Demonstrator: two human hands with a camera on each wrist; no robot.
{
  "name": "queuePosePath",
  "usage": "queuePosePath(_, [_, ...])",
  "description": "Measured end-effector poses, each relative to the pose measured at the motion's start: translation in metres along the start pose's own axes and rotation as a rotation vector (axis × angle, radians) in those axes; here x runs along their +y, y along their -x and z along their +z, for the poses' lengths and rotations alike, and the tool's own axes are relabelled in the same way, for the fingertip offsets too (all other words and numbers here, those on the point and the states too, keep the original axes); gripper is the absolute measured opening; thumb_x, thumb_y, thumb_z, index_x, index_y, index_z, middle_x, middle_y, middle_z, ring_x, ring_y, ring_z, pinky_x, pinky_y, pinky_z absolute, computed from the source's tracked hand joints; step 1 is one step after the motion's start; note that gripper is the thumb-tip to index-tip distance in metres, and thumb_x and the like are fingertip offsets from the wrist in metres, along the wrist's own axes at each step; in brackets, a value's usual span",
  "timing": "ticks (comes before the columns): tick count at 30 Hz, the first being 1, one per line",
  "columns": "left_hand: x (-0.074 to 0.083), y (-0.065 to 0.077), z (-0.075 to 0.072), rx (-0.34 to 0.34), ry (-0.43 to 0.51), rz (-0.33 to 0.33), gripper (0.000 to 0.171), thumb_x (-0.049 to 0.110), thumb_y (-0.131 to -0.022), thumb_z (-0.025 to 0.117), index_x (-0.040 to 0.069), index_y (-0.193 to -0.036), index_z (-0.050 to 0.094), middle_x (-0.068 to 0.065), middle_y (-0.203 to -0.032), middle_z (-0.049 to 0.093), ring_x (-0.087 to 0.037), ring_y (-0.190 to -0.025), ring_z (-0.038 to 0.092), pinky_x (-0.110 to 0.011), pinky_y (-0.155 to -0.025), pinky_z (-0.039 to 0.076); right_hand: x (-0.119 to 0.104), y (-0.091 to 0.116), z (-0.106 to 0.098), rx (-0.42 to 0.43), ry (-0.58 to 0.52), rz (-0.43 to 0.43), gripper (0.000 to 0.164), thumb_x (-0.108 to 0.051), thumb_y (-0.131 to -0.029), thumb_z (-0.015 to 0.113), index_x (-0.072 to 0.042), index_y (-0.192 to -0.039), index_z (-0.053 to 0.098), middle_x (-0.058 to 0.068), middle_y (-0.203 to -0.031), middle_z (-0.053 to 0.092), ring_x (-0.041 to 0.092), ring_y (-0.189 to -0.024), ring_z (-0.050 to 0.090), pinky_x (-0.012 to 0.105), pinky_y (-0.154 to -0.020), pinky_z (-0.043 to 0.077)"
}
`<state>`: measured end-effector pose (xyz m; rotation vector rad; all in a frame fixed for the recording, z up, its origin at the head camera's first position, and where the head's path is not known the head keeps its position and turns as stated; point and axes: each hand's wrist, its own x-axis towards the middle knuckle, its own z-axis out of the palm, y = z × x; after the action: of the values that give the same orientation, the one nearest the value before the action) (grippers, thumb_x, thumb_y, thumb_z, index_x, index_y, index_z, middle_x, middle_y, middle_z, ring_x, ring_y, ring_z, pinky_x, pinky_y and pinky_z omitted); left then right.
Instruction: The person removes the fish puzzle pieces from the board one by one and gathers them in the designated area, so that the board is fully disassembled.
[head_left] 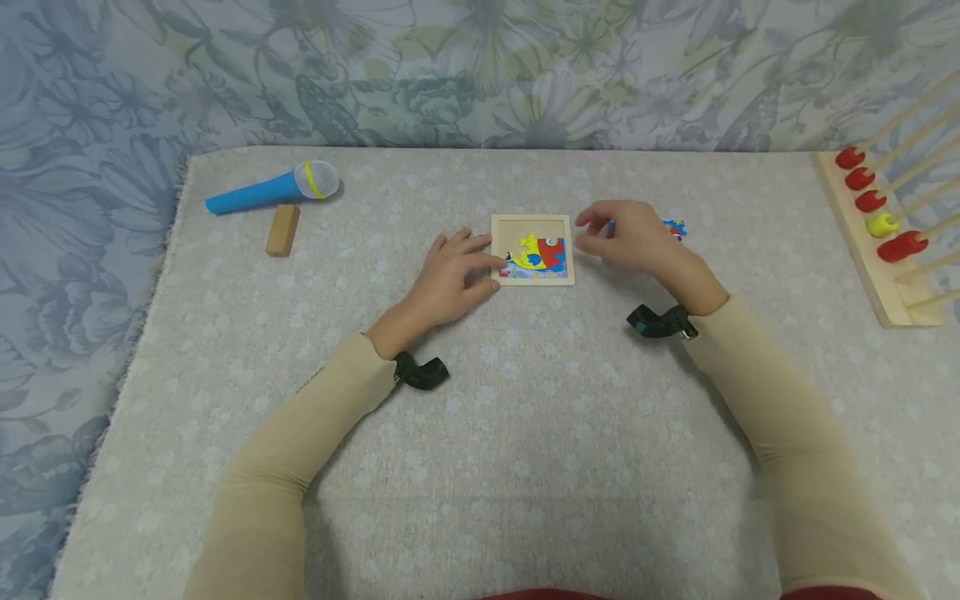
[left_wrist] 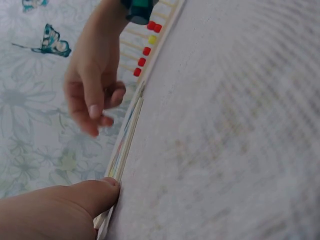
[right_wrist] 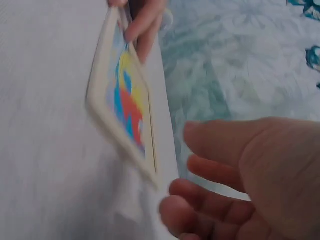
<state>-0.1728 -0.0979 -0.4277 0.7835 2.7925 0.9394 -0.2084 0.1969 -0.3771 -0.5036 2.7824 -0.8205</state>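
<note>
A square wooden jigsaw puzzle (head_left: 533, 282) lies on the table, with red, yellow and blue pieces in its lower part and bare wood along the top inside its pale frame. My left hand (head_left: 450, 279) rests at its left side, fingers spread and fairly straight, one fingertip reaching over the frame. In the left wrist view the thumb (left_wrist: 100, 192) touches the frame's edge. Just right of the puzzle, my right hand (head_left: 626, 237) hovers with loosely bent fingers; the right wrist view shows a gap between thumb and fingers. Partly hidden behind it lies a colourful puzzle piece (head_left: 677, 227).
A blue toy microphone (head_left: 262, 194) lies at the back left, with a small wooden block (head_left: 282, 231) just in front of it. On the far right stands a wooden bead counter (head_left: 862, 242) with red and yellow beads. A patterned wall rises behind the table.
</note>
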Motion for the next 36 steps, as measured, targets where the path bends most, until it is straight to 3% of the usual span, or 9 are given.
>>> queuePosePath(4, [-0.001, -0.002, 0.002, -0.003, 0.006, 0.014, 0.034, 0.025, -0.096, 0.069, 0.016, -0.128, 0.072, -0.014, -0.156, 0.049, -0.043, -0.154, 0.028, -0.067, -0.124, 0.012, -0.024, -0.018, 0.016, -0.137, 0.094, -0.089, 0.043, -0.021, -0.092, 0.072, -0.002, -0.13, 0.067, 0.02, -0.114, 0.069, 0.029, -0.089, 0.06, 0.037, -0.079, 0.049])
queuePosePath(7, [-0.001, -0.003, 0.002, -0.004, 0.007, 0.018, 0.033, 0.025, -0.096, 0.069, 0.016, -0.128, 0.072, -0.015, -0.156, 0.049, -0.044, -0.154, 0.028, -0.068, -0.124, 0.012, -0.037, -0.026, 0.026, -0.172, 0.178, -0.122, 0.047, -0.023, -0.092, 0.073, -0.001, -0.132, 0.065, 0.021, -0.112, 0.065, 0.03, -0.095, 0.055, 0.041, -0.082, 0.047])
queuePosePath(10, [-0.001, -0.002, 0.001, -0.006, -0.001, 0.013, 0.033, 0.025, -0.096, 0.069, 0.015, -0.128, 0.072, -0.015, -0.156, 0.049, -0.043, -0.154, 0.028, -0.068, -0.124, 0.012, -0.042, -0.03, 0.03, -0.19, 0.215, -0.095, 0.051, -0.023, -0.091, 0.074, -0.002, -0.136, 0.063, 0.02, -0.11, 0.061, 0.029, -0.097, 0.052, 0.041, -0.08, 0.046])
queuePosePath(16, [0.001, -0.001, -0.001, -0.016, -0.002, 0.004, 0.034, 0.024, -0.096, 0.069, 0.014, -0.128, 0.072, -0.015, -0.157, 0.048, -0.043, -0.154, 0.027, -0.067, -0.124, 0.011, -0.045, -0.036, 0.029, -0.227, 0.168, -0.012, 0.054, -0.023, -0.089, 0.075, -0.003, -0.136, 0.059, 0.022, -0.118, 0.062, 0.032, -0.104, 0.055, 0.045, -0.09, 0.048])
queuePosePath(20, [0.001, 0.0, -0.002, -0.017, 0.001, 0.003, 0.034, 0.024, -0.096, 0.068, 0.014, -0.129, 0.072, -0.015, -0.157, 0.048, -0.044, -0.155, 0.027, -0.067, -0.125, 0.011, -0.048, -0.036, 0.03, -0.197, 0.123, -0.004, 0.051, -0.02, -0.087, 0.078, -0.002, -0.13, 0.057, 0.021, -0.118, 0.061, 0.033, -0.104, 0.054, 0.044, -0.089, 0.047])
queuePosePath(28, [0.0, 0.001, -0.003, -0.005, 0.005, 0.008, 0.034, 0.024, -0.096, 0.069, 0.014, -0.129, 0.072, -0.015, -0.157, 0.048, -0.044, -0.154, 0.027, -0.068, -0.124, 0.011, -0.048, -0.029, 0.036, -0.072, 0.053, -0.071, 0.049, -0.013, -0.084, 0.081, 0.0, -0.124, 0.055, 0.022, -0.116, 0.066, 0.033, -0.097, 0.06, 0.042, -0.086, 0.051])
queuePosePath(33, [0.0, 0.001, -0.003, -0.012, 0.003, 0.001, 0.034, 0.025, -0.096, 0.069, 0.015, -0.129, 0.072, -0.014, -0.157, 0.048, -0.043, -0.155, 0.027, -0.067, -0.125, 0.011, -0.046, -0.026, 0.039, -0.044, 0.006, -0.094, 0.048, -0.011, -0.084, 0.082, 0.0, -0.122, 0.055, 0.021, -0.124, 0.066, 0.034, -0.105, 0.063, 0.045, -0.092, 0.052])
queuePosePath(36, [0.0, 0.001, -0.002, -0.013, 0.004, -0.001, 0.034, 0.025, -0.096, 0.069, 0.015, -0.128, 0.072, -0.015, -0.157, 0.048, -0.043, -0.155, 0.027, -0.067, -0.125, 0.011, -0.043, -0.025, 0.041, -0.029, -0.03, -0.119, 0.042, -0.009, -0.086, 0.079, -0.002, -0.12, 0.055, 0.02, -0.122, 0.067, 0.033, -0.1, 0.064, 0.043, -0.089, 0.052])
